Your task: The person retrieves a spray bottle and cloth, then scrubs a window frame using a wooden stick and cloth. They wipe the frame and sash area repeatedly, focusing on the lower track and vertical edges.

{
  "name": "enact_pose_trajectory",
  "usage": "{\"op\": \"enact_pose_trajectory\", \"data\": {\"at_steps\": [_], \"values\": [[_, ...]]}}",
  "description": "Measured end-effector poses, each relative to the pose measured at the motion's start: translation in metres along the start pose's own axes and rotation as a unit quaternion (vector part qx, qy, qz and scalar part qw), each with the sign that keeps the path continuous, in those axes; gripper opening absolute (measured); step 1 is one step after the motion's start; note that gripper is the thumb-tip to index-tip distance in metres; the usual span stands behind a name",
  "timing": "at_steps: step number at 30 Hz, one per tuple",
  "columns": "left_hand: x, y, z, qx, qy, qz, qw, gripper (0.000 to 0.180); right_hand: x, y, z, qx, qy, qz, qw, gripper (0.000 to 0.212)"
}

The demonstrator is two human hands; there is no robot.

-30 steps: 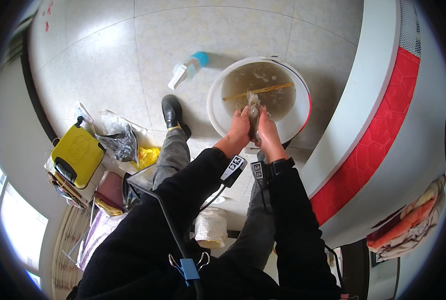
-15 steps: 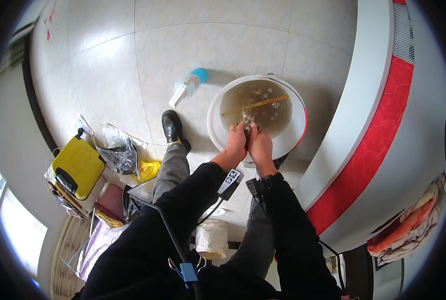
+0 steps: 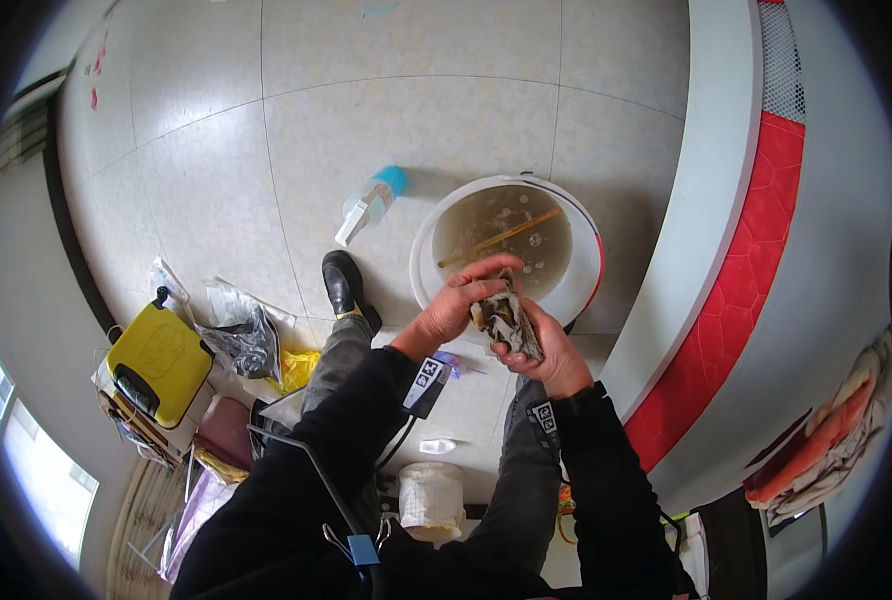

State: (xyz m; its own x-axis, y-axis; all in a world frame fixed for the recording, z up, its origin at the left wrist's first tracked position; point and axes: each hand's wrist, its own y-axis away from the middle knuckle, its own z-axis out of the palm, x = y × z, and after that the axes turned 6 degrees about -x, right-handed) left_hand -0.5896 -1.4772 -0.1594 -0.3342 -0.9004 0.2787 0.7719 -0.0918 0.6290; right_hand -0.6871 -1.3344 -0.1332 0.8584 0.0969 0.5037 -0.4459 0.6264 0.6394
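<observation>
A white bucket (image 3: 586, 262) of murky brown water stands on the tiled floor, with a thin stick (image 3: 501, 238) lying in the water. Over its near rim both my hands grip a wet grey-brown rag (image 3: 507, 320). My left hand (image 3: 456, 305) clasps the rag's upper end from the left. My right hand (image 3: 546, 355) holds its lower end from below. Black sleeves with small tags at the wrists cover both my forearms.
A spray bottle (image 3: 371, 203) with a blue cap lies on the floor left of the bucket. A yellow case (image 3: 156, 358), plastic bags (image 3: 241, 335) and a white roll (image 3: 431, 497) lie near my legs. A curved white-and-red wall (image 3: 756, 270) rises at right, with cloths (image 3: 826, 440) draped further right.
My hands have lifted the rag out of the bucket and drawn it back toward me, now twisted between them over the near rim.
</observation>
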Motion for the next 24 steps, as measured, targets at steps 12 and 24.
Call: {"op": "enact_pose_trajectory", "data": {"at_steps": [12, 24], "values": [[-0.060, -0.016, -0.012, 0.264, 0.054, -0.012, 0.963, 0.025, 0.017, -0.076, -0.022, 0.378, 0.214, -0.141, 0.890, 0.054], [-0.084, -0.035, -0.021, 0.397, 0.093, -0.015, 0.913, 0.023, 0.023, -0.080, -0.049, 0.449, 0.684, -0.172, 0.548, 0.054]]}}
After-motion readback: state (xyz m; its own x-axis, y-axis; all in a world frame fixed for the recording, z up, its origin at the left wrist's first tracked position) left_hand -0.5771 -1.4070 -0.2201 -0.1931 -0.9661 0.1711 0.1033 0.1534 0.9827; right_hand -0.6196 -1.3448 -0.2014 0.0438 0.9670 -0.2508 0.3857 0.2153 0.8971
